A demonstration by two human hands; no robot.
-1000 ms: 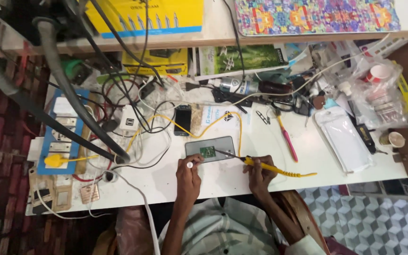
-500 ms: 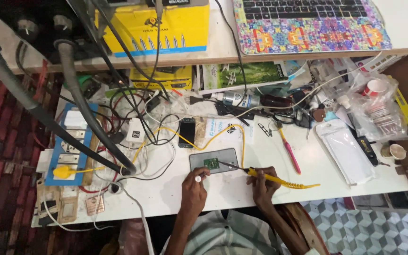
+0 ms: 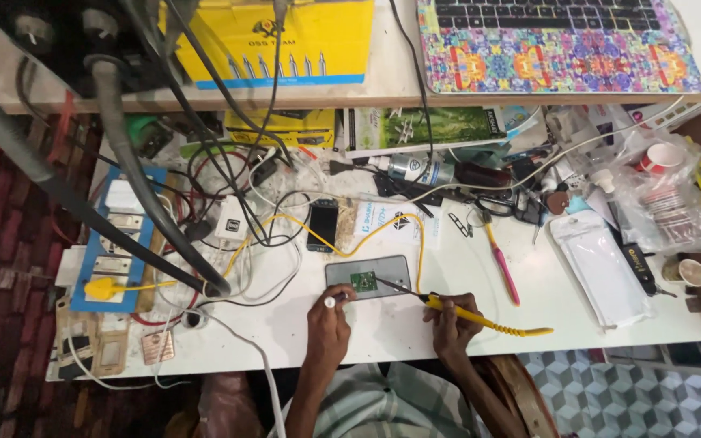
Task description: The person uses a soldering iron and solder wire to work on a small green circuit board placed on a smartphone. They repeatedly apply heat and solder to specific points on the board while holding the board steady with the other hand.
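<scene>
Since a second ago my view has tipped back, showing more laptop [image 3: 557, 49]; both hands stay put. My left hand [image 3: 328, 323] pinches a thin solder wire [image 3: 333, 301] at the grey pad [image 3: 368, 276]. My right hand [image 3: 449, 323] is clenched on the yellow iron [image 3: 480, 319], tip on the small green board [image 3: 363, 281] lying on that pad. I judge a slip could burn my left fingers [image 3: 342, 297]. Beyond, loose cables [image 3: 269, 243] could snag the iron's yellow cord [image 3: 383, 231].
</scene>
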